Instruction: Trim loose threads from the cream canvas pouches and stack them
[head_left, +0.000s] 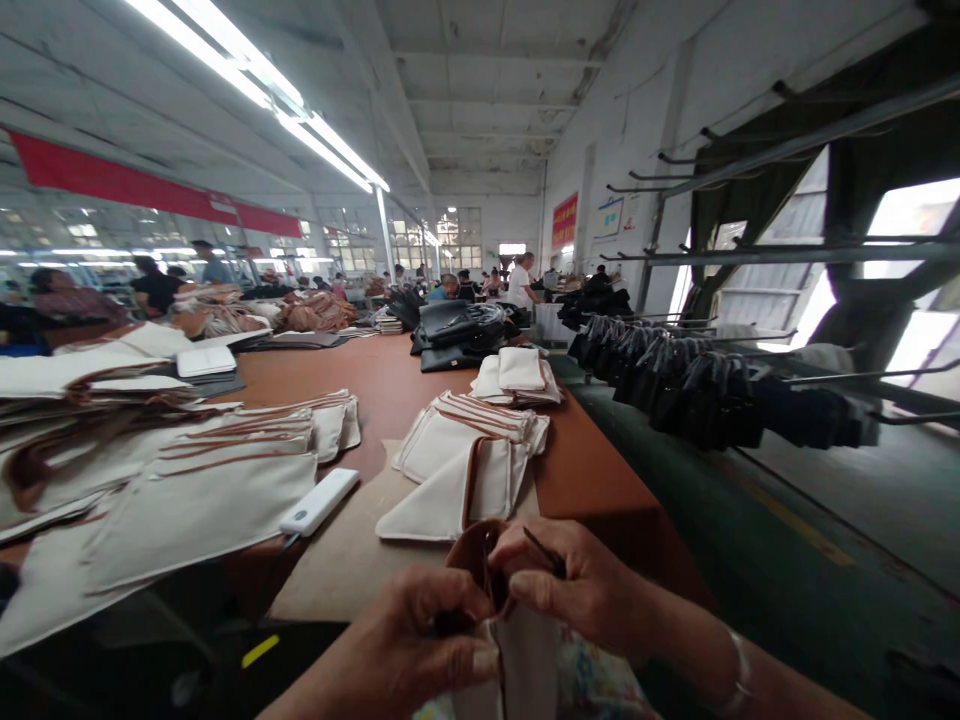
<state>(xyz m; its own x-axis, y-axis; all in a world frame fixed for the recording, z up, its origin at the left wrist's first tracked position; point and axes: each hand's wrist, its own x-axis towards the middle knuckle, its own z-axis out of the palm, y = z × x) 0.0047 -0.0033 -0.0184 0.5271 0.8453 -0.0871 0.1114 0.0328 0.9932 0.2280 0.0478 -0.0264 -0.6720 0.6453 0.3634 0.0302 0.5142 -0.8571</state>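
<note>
Close to me, below the table edge, I hold a cream fabric bag piece with brown trim (531, 650). My left hand (424, 630) is closed, its thumb and fingers pinching the cream edge beside a seam. My right hand (570, 580) is closed too, gripping the brown trim at the top. A thin dark piece sticks out between its fingers; I cannot tell whether it is a tool or part of the trim. Just beyond my hands, a stack of similar cream pieces (435, 500) lies on brown card (337, 570), the top one folded over at a corner.
A white power bank (320, 502) with a cable lies left of the card, beside spread cream panels (217, 505). Black bags (461, 330) are piled farther back on the brown tabletop (600, 470). Dark pieces hang from a metal rack (675, 390) at right. People work in the background.
</note>
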